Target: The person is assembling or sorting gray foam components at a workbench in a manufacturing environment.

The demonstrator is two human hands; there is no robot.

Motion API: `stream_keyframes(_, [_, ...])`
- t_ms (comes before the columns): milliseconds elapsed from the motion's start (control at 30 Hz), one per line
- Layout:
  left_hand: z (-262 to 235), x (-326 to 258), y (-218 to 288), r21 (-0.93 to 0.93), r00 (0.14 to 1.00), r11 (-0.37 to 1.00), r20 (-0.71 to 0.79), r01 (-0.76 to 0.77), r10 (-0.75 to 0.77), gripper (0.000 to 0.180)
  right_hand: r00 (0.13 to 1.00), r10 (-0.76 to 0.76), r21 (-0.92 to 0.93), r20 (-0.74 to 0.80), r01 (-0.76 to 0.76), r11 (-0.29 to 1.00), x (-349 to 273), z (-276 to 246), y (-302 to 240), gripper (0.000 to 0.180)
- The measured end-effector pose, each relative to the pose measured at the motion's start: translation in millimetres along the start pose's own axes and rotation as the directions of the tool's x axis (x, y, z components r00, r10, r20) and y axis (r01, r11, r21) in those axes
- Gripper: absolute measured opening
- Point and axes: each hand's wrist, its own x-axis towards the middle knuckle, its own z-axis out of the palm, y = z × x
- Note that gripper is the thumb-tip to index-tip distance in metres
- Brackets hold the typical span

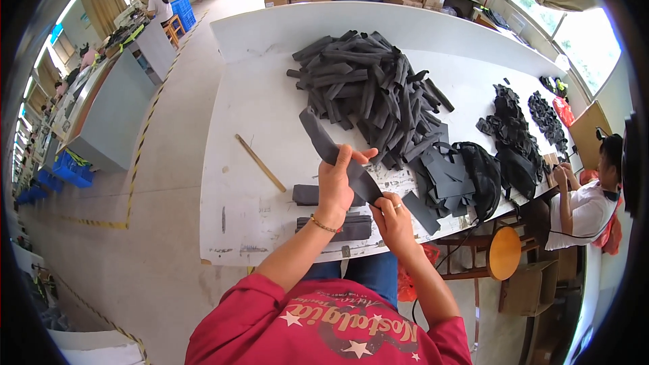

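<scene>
A long dark grey strip of flat, bendy material runs slantwise between my hands over the table's near part. My left hand is closed around its middle, with some fingertips reaching past it to the right. At the strip's lower end, my right hand, with a ring on it, pinches the tip. Two neat stacks of similar strips lie below my hands: the upper stack is partly covered by my left wrist, and the lower stack lies nearer the edge. Beyond, a large loose heap of dark strips covers the table's middle.
A thin wooden stick lies left of the stacks. Flat dark pieces and a black backpack sit to the right, before more dark piles. A co-worker sits there. A wooden stool stands by the near edge.
</scene>
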Motion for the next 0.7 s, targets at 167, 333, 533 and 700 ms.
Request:
stream_keyframes(167, [-2, -6, -11, -0.018, 0.999, 1.000, 0.046, 0.008, -0.007, 0.029, 0.999, -0.035, -0.008, -0.006, 0.035, 0.999, 16, -2, -5, 0.023])
stream_keyframes(333, [3, -24, -26, -0.128, 0.988, 0.981, 0.062, 0.148, -0.141, 0.030, 0.999, -0.047, 0.028, -0.027, 0.048, 0.998, 31, 6, -11, 0.017])
stream_keyframes(533, [-8, -20, -22, -0.141, 0.982, 0.973, 0.082, 0.181, -0.171, 0.033, 0.996, 0.084, 0.028, 0.003, -0.085, 0.996, 20, 2, -8, 0.020])
stream_keyframes(700, [-3, -5, 4, -0.125, 0.997, 0.989, 0.036, 0.075, -0.071, 0.037, 0.987, -0.160, -0.045, -0.029, 0.159, 0.986, 25, -15, -1, 0.023])
